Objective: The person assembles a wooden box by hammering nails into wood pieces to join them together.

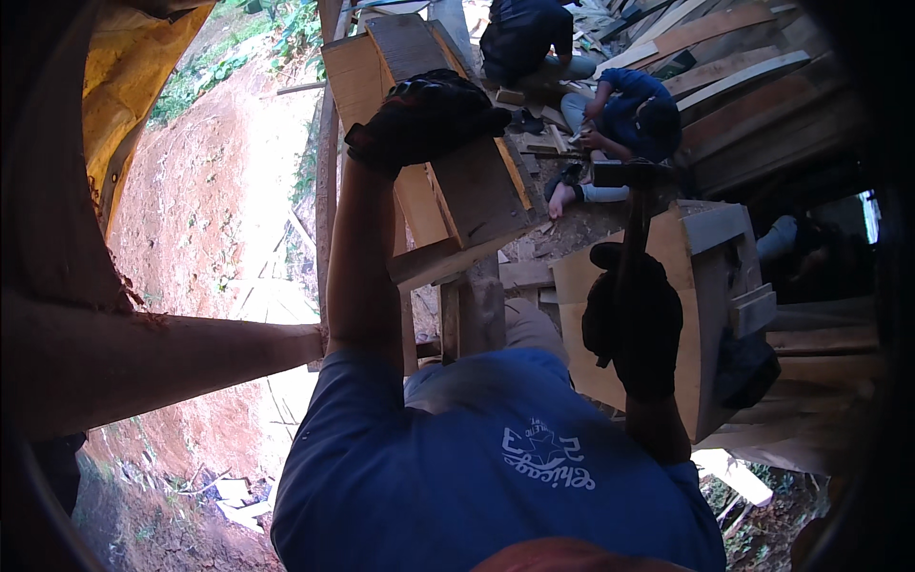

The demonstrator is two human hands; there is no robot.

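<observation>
My right hand (633, 319), in a dark glove, is wrapped round the handle of a hammer (638, 219). The hammer stands upright, its dark head (621, 174) above my fist. My left arm reaches forward, and its dark-gloved hand (429, 122) lies over a wooden frame (477, 195) made of boards with raised side strips. The left fingers look bent and closed at the wood; what they hold, if anything, is lost in shadow. A cross board (467, 257) edges the frame's near end.
A pale wooden box (620, 315) stands right of me, behind my right hand. Two people, one in a blue shirt (637, 110) and one in dark clothes (524, 38), sit farther ahead among scraps. Long boards (734, 86) lie stacked far right. A thick beam (162, 367) crosses at left.
</observation>
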